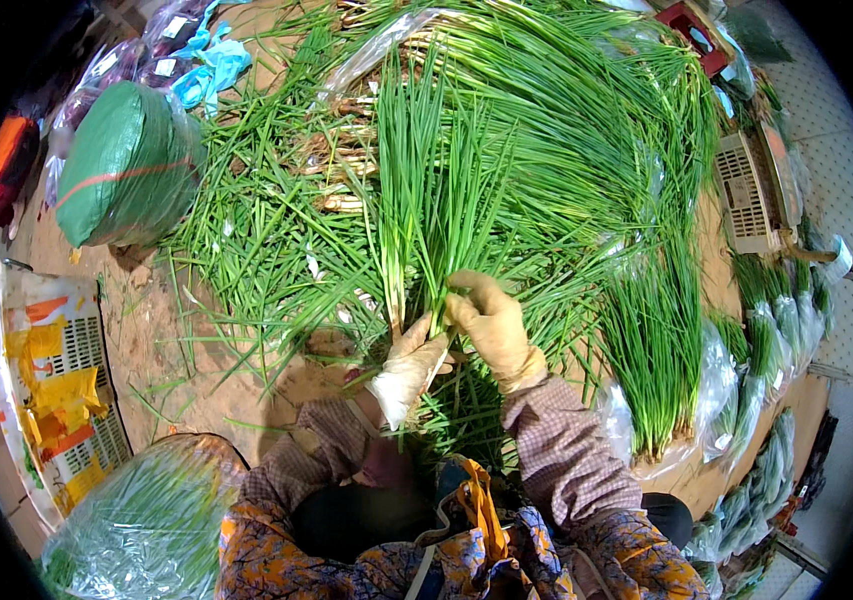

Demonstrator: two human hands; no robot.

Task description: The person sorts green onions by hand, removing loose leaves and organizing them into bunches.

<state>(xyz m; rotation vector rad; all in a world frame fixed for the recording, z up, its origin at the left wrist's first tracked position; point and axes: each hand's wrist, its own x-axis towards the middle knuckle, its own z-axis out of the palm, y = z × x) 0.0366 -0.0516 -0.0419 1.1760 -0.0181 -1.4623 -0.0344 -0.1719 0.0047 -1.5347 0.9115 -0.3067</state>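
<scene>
My left hand (408, 365), in a pale glove, is closed around the lower stems of a bunch of green onions (436, 190). The leaves of the bunch stand up and fan out away from me. At the right side of the same bunch, my right hand (491, 325), in a yellowish glove, pinches stalks just above the left hand's grip. Its fingertips are partly hidden by the leaves. Beyond the hands lies a big heap of green onions (566, 130), with rooty white ends (351, 160) toward the left. Loose leaves (266, 240) are strewn left of the bunch.
A sorted row of green onions (651, 350) lies at the right, beside plastic-wrapped bunches (761, 370). To the left stand a green wrapped bundle (131, 165) and a taped crate (71, 380). A clear bag of greens (146, 520) sits near left; a beige crate (743, 192) stands far right.
</scene>
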